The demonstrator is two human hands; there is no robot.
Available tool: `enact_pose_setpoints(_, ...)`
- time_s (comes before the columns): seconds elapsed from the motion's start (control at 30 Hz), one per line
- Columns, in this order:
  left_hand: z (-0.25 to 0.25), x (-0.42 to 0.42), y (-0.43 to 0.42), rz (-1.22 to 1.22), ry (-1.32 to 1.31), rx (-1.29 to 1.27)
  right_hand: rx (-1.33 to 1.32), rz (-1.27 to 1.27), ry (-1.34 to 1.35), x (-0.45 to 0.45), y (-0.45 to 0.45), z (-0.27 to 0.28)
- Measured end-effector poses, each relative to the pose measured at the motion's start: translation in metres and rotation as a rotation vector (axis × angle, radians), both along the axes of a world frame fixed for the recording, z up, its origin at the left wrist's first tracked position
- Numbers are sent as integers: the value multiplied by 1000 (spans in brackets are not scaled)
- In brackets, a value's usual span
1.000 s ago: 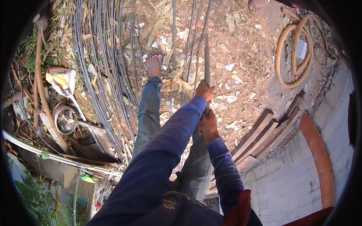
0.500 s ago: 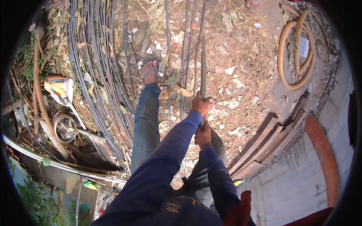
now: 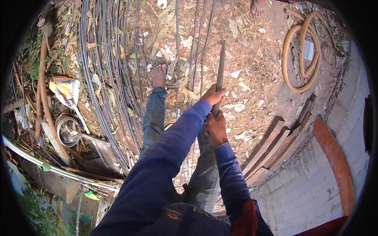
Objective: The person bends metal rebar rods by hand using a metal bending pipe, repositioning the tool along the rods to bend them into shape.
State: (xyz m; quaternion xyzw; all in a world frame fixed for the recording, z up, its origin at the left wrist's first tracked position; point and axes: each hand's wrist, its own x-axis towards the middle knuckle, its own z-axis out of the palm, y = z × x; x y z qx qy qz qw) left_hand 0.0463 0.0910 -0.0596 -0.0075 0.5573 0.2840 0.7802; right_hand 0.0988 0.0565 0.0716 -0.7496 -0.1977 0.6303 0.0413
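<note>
My left hand [image 3: 214,95] is closed around a long grey metal pipe [image 3: 221,71] whose far end narrows to a thinner tip. Just below it, my right hand [image 3: 217,128] grips the pipe's near end, fingers wrapped round. The pipe points forward, leaning slightly right, over ground littered with dry leaves and chips. To its left run several long thin metal rods [image 3: 193,59]. In this view the pipe's tip lies to the right of the nearest rod, with a gap between them.
A dense bundle of long rods [image 3: 103,63] lies left of my sandalled foot [image 3: 159,74]. At right are a coiled tan hose [image 3: 286,65], wooden planks [image 3: 265,145] and a block wall [image 3: 311,177]. A metal can [image 3: 67,131] lies left. Another person's foot [image 3: 258,8] shows at top.
The pipe has swung right, its tip shifting away from the line of the rod. Both hands have moved slightly up and right with it, still gripping. My right leg has shifted left.
</note>
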Motion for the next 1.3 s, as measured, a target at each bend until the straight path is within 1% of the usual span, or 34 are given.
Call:
enact_pose_setpoints(0.03, -12, 0, -14, -79, -23, 43, -71, -81, 88, 4, 6, 12)
enact_pose_setpoints(0.07, -21, 3, -34, -78, -38, -32, -107, -88, 88, 17, 0, 19)
enact_pose_setpoints(0.13, -2, -16, -57, -72, -69, -167, -162, -99, 85, 46, -11, 34)
enact_pose_setpoints(0.2, -28, -27, -105, -144, 33, -183, -184, 28, 26, 70, -28, 56)
enact_pose_setpoints(0.27, -53, -42, -136, -245, 55, -278, -255, 36, 13, 77, -44, 76)
enact_pose_setpoints(0.3, -56, -47, -141, -301, 71, -325, -290, 35, 10, 79, -52, 83)
enact_pose_setpoints(0.33, -59, -45, -144, -309, 12, -329, -278, 15, 11, 75, -62, 86)
enact_pose_setpoints(0.4, -56, -26, -147, -311, -109, -341, -340, -111, 44, 64, -71, 77)
enact_pose_setpoints(0.43, -36, -20, -130, -324, -170, -327, -331, -149, 65, 57, -74, 69)
enact_pose_setpoints(0.47, -28, -9, -116, -323, -214, -342, -322, -189, 88, 48, -77, 59)
enact_pose_setpoints(0.53, 5, -3, -81, -91, -252, -349, -343, -260, 113, 41, -71, 46)
enact_pose_setpoints(0.6, 14, 8, -68, 52, -196, -380, -403, -303, 118, 35, -50, 44)
enact_pose_setpoints(0.63, 19, 13, -63, 124, -168, -394, -416, -272, 104, 36, -45, 45)
enact_pose_setpoints(0.73, 41, 24, -52, 55, 64, -398, -425, -306, 181, 46, -43, 48)
enact_pose_setpoints(0.77, 45, 24, -48, 61, 96, -356, -433, -293, 191, 46, -41, 47)
enact_pose_setpoints(0.83, 53, 17, -42, -9, 118, -329, -453, -274, 204, 45, -37, 47)
enact_pose_setpoints(0.87, 52, 14, -39, -44, 130, -311, -420, -216, 169, 43, -42, 45)
enact_pose_setpoints(0.93, 27, 23, -67, -70, 188, -348, -361, -99, 103, 37, -64, 34)
enact_pose_setpoints(0.97, 15, 26, -82, -98, 211, -359, -362, -98, 88, 38, -80, 26)
enact_pose_setpoints(1.0, 5, 30, -95, -127, 231, -369, -309, -26, 42, 41, -104, 15)
enact_pose_setpoints(1.03, -1, 36, -107, -160, 348, -373, -252, 48, -5, 44, -131, 0)
enact_pose_setpoints(1.07, -5, 38, -105, -167, 348, -382, -190, 126, -50, 46, -144, -12)
enact_pose_setpoints(1.1, -8, 36, -104, -176, 348, -395, -314, 137, -86, 33, -114, 4)
enact_pose_setpoints(1.13, -8, 36, -113, -193, 343, -423, -288, 154, -96, 31, -123, 1)
enact_pose_setpoints(1.17, -17, 36, -128, -201, 354, -396, -268, 171, -111, 31, -137, 1)
enact_pose_setpoints(1.2, -21, 33, -127, -197, 369, -379, -213, 189, -119, 28, -142, -10)
enact_pose_setpoints(1.27, -17, 26, -135, -186, 396, -369, -201, 154, -106, 18, -159, -15)
enact_pose_setpoints(1.3, -19, 22, -137, -234, 402, -379, -184, 139, -98, 16, -160, -19)
